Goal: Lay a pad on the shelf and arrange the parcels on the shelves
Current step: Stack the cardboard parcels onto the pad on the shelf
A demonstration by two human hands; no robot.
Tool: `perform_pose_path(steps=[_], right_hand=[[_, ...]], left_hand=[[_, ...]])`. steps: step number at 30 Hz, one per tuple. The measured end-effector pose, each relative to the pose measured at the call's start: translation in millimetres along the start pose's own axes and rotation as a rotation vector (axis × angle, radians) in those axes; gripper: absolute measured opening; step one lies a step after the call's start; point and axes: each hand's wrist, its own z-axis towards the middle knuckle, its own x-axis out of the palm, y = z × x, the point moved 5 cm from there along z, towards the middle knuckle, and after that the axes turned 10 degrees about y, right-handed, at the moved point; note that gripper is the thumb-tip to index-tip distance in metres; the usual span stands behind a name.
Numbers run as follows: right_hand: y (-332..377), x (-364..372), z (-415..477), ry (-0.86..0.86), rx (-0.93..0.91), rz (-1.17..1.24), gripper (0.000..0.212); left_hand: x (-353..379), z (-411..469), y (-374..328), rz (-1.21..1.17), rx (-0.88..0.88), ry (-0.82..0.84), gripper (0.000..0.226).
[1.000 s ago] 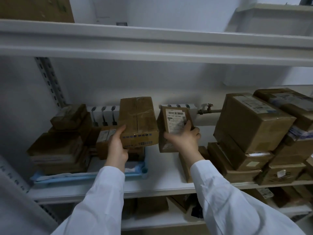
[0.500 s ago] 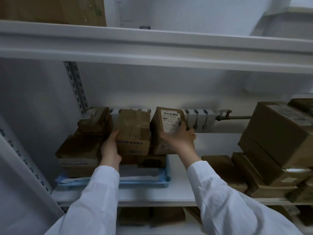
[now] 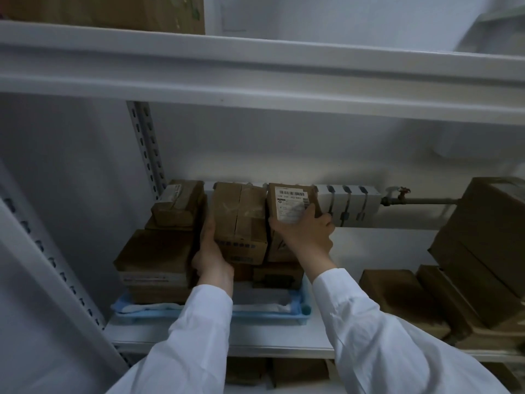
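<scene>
Pad [image 3: 267,309] is down on the shelf [image 3: 199,334]; our left hand [image 3: 211,260] grips the taped parcel [image 3: 240,220], right hand [image 3: 305,234] the labelled parcel [image 3: 289,206]. Right-side pile [image 3: 483,265] probably needs sorting.

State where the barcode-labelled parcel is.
Head view, centre: the labelled parcel stands on a lower parcel over the blue pad, right of the taped parcel, held by the right hand.

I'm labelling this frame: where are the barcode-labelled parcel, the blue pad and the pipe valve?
barcode-labelled parcel [image 3: 291,204], head view, on its white label.
blue pad [image 3: 270,313], head view, on its front edge.
pipe valve [image 3: 401,192], head view, on its handle.
</scene>
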Motion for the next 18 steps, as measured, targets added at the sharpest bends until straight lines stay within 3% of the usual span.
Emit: perform_pose_path(steps=[2,5,12,18], right_hand=[[3,2,0,-0.008,-0.012,-0.022,0.107],[10,2,0,-0.049,-0.040,-0.052,0.106],[15,13,1,-0.024,-0.041,-0.124,0.113],[15,13,0,-0.005,-0.061,-0.144,0.119]], left_hand=[[6,3,5,-0.005,-0.103,0.140,0.089],[5,5,11,0.075,-0.268,0.162,0.085],[-5,10,12,0.087,-0.154,0.020,0.066],[6,5,25,0.104,-0.278,0.142,0.055]])
